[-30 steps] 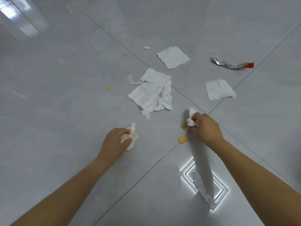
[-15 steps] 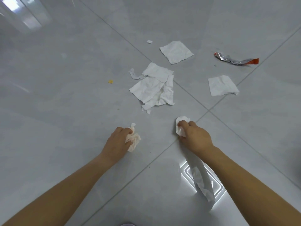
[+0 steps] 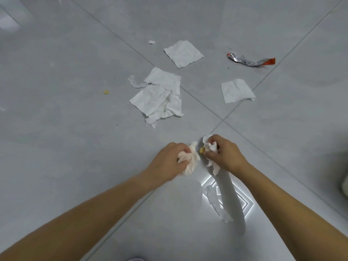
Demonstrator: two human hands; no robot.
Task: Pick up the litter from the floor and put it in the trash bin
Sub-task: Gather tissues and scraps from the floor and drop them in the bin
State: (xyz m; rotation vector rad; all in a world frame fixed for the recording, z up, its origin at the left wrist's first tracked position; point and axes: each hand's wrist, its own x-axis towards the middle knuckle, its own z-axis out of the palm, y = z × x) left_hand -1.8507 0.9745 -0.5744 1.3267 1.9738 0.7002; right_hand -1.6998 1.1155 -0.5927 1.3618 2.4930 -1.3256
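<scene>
My left hand [image 3: 168, 161] is closed on a crumpled white tissue [image 3: 190, 160]. My right hand [image 3: 226, 154] grips another crumpled tissue [image 3: 210, 147] whose long tail [image 3: 216, 200] hangs down beneath it. The two hands almost touch, with a small yellow crumb [image 3: 201, 150] between the tissues. On the grey tiled floor beyond lie a pile of torn white tissues [image 3: 158, 95], a flat tissue [image 3: 183, 53], another flat tissue [image 3: 236, 90], a silver and red wrapper [image 3: 250, 60], a yellow crumb [image 3: 106, 92] and a tiny white scrap [image 3: 151, 42]. No trash bin is in view.
Grout lines cross on the floor just beyond my hands. A bright ceiling light reflects on the tile under my right forearm. A pale object [image 3: 345, 187] shows at the right edge and a purplish shape [image 3: 135, 259] at the bottom edge.
My two hands have come together, the left moving right. The yellow crumbs that lay on the floor by my right hand are gone from there; one crumb now shows between the tissues.
</scene>
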